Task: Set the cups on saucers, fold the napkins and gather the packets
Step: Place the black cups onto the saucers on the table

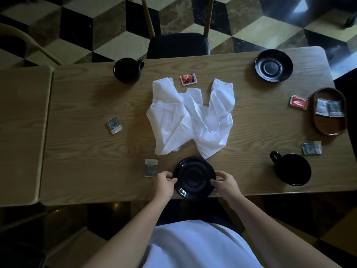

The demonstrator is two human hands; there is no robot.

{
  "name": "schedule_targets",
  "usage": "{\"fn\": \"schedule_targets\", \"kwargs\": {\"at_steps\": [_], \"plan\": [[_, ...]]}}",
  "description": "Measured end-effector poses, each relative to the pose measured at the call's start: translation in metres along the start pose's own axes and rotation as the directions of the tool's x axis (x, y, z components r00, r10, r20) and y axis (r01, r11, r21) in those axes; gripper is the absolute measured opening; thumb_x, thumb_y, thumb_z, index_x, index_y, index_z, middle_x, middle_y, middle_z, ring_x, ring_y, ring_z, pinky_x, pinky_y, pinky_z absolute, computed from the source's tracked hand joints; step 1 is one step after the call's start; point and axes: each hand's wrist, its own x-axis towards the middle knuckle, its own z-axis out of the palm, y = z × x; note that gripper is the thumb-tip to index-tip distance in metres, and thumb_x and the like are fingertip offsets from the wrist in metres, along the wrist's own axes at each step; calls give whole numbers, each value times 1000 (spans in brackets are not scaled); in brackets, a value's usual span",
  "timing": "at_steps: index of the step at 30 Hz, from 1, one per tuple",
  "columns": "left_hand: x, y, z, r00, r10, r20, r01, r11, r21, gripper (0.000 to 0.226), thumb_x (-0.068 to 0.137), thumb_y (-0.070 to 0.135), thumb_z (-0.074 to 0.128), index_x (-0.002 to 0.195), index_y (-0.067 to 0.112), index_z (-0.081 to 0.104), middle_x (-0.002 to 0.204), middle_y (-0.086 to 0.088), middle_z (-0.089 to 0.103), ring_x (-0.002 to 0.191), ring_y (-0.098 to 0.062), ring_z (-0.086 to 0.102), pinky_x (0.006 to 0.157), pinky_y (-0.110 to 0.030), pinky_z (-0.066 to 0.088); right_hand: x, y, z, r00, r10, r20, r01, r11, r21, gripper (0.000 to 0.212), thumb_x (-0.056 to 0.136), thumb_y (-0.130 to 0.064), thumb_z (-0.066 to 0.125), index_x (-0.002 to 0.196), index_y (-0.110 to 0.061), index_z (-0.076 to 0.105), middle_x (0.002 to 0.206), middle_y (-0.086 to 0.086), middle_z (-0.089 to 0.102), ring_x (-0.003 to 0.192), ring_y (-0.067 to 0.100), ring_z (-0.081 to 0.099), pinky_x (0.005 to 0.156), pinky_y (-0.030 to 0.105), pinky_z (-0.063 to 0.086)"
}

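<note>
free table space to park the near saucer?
Bare wood left of the napkins, between far cup and grey packet; also between napkins and tray. Crowded at right: tray, packets, near cup. Both hands grip the saucer.

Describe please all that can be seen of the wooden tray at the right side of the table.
The wooden tray is oval, dark reddish-brown, with a low raised rim, and looks smooth. It lies flat near the table's right edge. Two grey-white packets lie side by side in its far half; the near half is bare. No hand touches it.
</note>
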Motion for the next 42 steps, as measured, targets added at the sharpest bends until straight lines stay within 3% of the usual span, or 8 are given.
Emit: {"fn": "schedule_targets", "kwargs": {"at_steps": [7, 14, 18, 23, 28, 33, 37, 42], "plan": [[-11, 12, -6, 979, 174, -107, -148, 966, 212, 18, 91, 27, 69, 90, 14, 56, 80, 0, 59, 70, -13, 56, 53, -18, 36, 0, -11, -13, 992, 92, 89, -89, 995, -40, 24, 88, -13, 72, 111, -8, 67, 103, 12, 70, 77, 25, 76, 64, 37, 64], [-15, 131, -18, 766, 611, -202, -580, 791, 193, 19, 91, 26, 62, 75, 32, 54, 54, 10, 53, 50, -6, 52, 47, -14, 35, 28, -94, -85, 986, -164, -4, 164, 984, -71, 6, 86, -17, 72, 92, -16, 71, 86, 3, 77, 68, 13, 74, 56, 29, 59], [19, 234, -12, 873, 463, -154, -485, 861, -156, 10, 92, 27, 60, 84, 32, 60, 74, 10, 68, 61, -5, 68, 51, -13, 46, 80, -175, -140, 953, -185, -239, 249, 928, 276, 14, 88, -17, 69, 97, -6, 71, 81, 7, 74, 65, 14, 71, 55, 29, 57], [89, 354, 51, 924, 377, 61, -333, 873, -357, 8, 88, 14, 58, 94, 14, 64, 87, -7, 69, 61, -21, 69, 55, -30, 56, 161, -243, -216, 943, 152, -296, 144, 615, 775, 29, 95, -17, 67, 117, -2, 56, 109, 20, 65, 97, 30, 71, 84, 39, 61], [152, 425, 134, 941, 314, 125, -281, 933, -226, 14, 83, 23, 69, 92, 18, 60, 101, -12, 72, 87, -33, 73, 80, -46, 61, 217, -248, -249, 866, 321, -383, 153, 559, 815, 27, 85, -13, 75, 107, -3, 61, 104, 19, 69, 80, 28, 73, 57, 36, 61], [179, 450, 180, 936, 311, 164, -275, 938, -208, 17, 85, 29, 72, 83, 17, 61, 83, -13, 73, 79, -34, 75, 75, -46, 62, 244, -239, -263, 882, 222, -416, 206, 612, 764, 24, 90, 3, 66, 112, 8, 61, 104, 25, 67, 63, 24, 69, 48, 30, 61], [209, 423, 108, 820, 571, -22, -552, 801, 230, 10, 84, 24, 70, 92, 22, 74, 93, 0, 74, 90, -23, 68, 80, -32, 54, 240, -238, -259, 911, 82, -405, 264, 639, 723, 8, 91, 3, 65, 88, -1, 59, 81, 15, 62, 47, 11, 66, 48, 21, 56], [248, 350, -19, 909, 417, -32, -253, 609, 752, 12, 78, 26, 79, 87, 22, 72, 102, -6, 69, 102, -28, 61, 84, -39, 53, 219, -265, -224, 939, -83, -335, 295, 696, 655, 14, 94, -1, 63, 82, -5, 58, 75, 11, 61, 47, 9, 64, 53, 22, 59]]}}
